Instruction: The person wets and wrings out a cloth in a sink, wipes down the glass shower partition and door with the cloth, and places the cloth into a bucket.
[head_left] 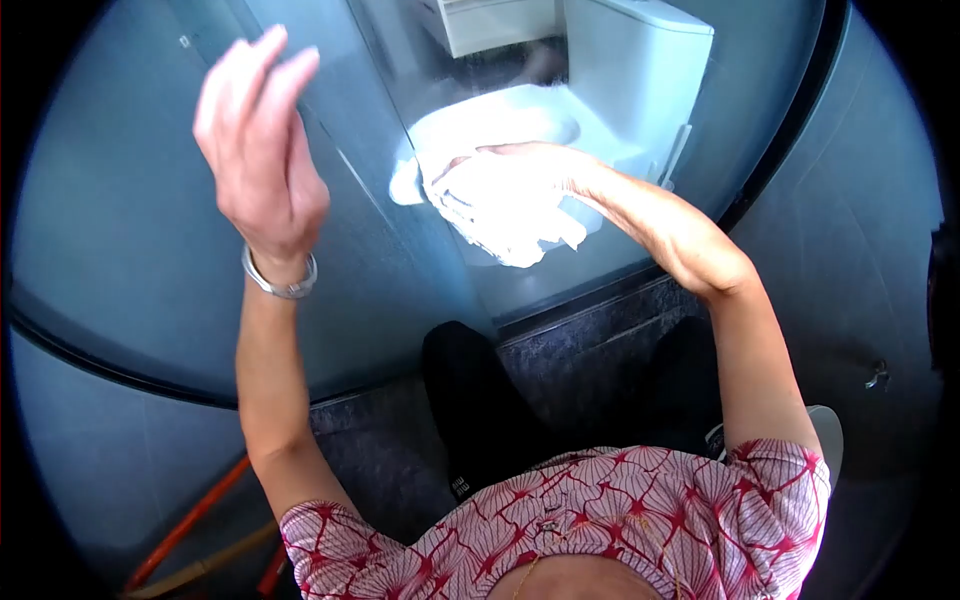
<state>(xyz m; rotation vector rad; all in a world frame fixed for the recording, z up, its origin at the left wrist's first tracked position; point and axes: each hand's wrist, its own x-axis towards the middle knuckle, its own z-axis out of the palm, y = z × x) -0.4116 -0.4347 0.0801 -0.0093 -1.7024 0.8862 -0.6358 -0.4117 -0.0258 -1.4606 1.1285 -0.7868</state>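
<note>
My left hand point(262, 150) is raised at the upper left in front of a glass panel point(370, 270). Its fingers are loosely spread, with nothing in them, and a silver bracelet point(290, 280) circles the wrist. In the middle, my right hand point(535, 160) grips a bunched white cloth point(515, 220) against or close to the glass; exact contact cannot be told. Strong glare washes out much of this hand and the cloth, hiding most of the fingers. Folds and a ragged lower edge of the cloth hang below the hand.
Through the glass a white toilet point(640, 75) is visible, with a white cabinet point(500, 25) behind. A dark sill point(600, 300) runs along the base. Orange poles point(190, 520) lean at the lower left. A small metal fitting point(877, 376) is on the right wall.
</note>
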